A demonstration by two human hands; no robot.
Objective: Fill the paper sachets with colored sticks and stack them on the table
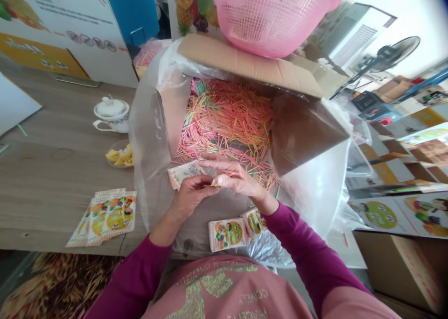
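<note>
My left hand (192, 193) pinches the edge of a small printed packet (214, 183), of which only a yellow-and-white bit shows. My right hand (236, 176) meets it there, thumb by the packet and fingers stretched forward, with what look like thin pink sticks (229, 173) between fingers and thumb. Just beyond both hands, an open cardboard box (171, 118) lined with clear plastic holds a heap of thin pink, orange and green sticks (231, 118). Flat packets (184, 172) lie beside my left hand. A stack of printed packets (227, 235) rests below my hands, close to my body.
Several fanned packets (112, 214) lie on the wooden table (52, 169) at left. Behind them are a small dish of yellow pieces (121, 155) and a lidded white cup (112, 116). A pink basket (276, 20) stands behind the box flap. Printed cartons (385, 211) sit at right.
</note>
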